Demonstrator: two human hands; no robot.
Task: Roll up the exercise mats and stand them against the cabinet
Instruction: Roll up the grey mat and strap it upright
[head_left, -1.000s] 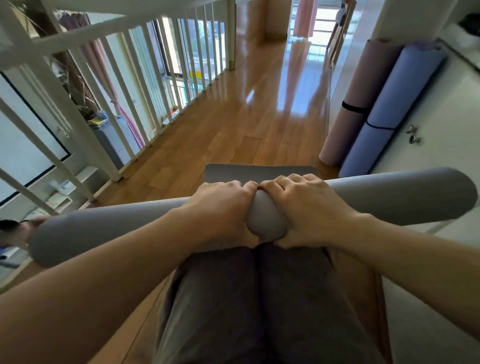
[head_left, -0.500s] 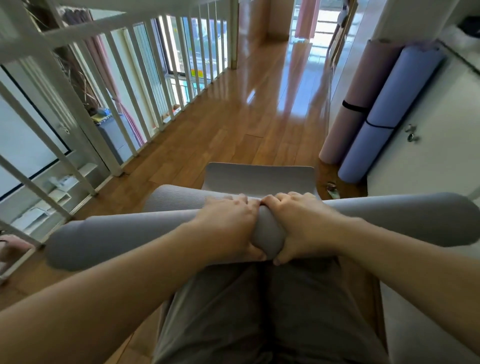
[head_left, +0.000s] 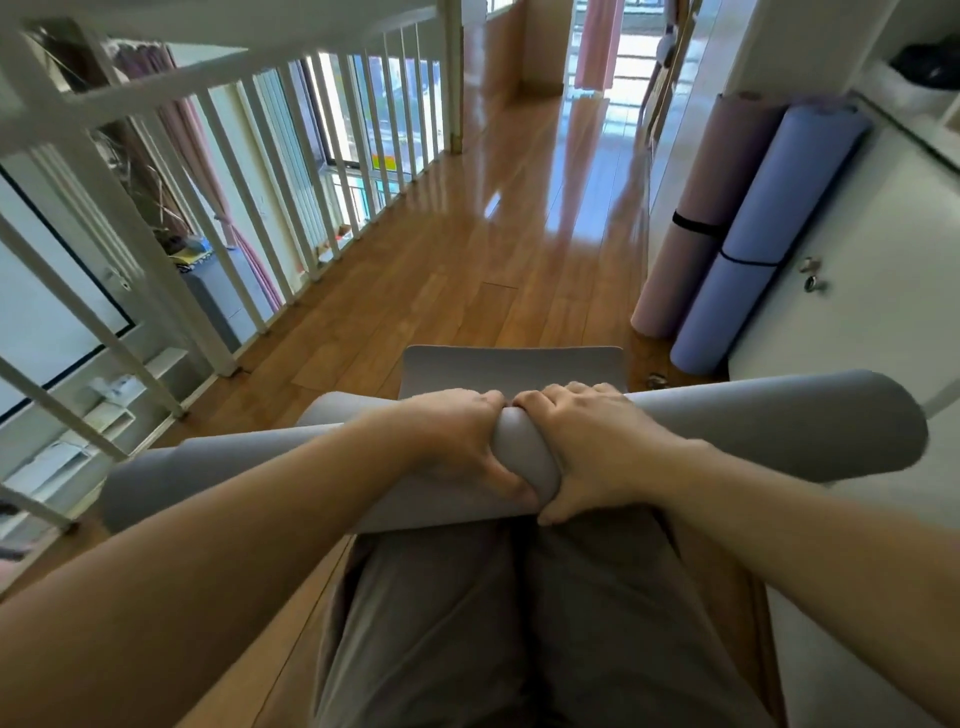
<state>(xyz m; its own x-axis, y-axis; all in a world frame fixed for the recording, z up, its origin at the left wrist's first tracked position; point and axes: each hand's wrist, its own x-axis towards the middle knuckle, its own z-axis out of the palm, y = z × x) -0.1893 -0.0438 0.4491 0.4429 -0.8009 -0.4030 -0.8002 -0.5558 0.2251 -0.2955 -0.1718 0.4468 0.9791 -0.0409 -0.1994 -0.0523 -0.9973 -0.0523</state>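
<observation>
The left hand (head_left: 457, 447) and right hand (head_left: 587, 449) sit side by side, fingers curled over the top and thumbs underneath, both gripping the middle of the rolled grey exercise mat (head_left: 779, 421), which lies crosswise above the person's thighs. Its unrolled end (head_left: 514, 368) lies flat on the wooden floor (head_left: 467, 260) just ahead. Further right, a pink rolled mat (head_left: 711, 208) and a blue rolled mat (head_left: 769, 234) lean against the white cabinet (head_left: 872, 322).

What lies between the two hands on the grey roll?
Head view: only a strip of the grey roll; left hand and right hand nearly meet above it.
</observation>
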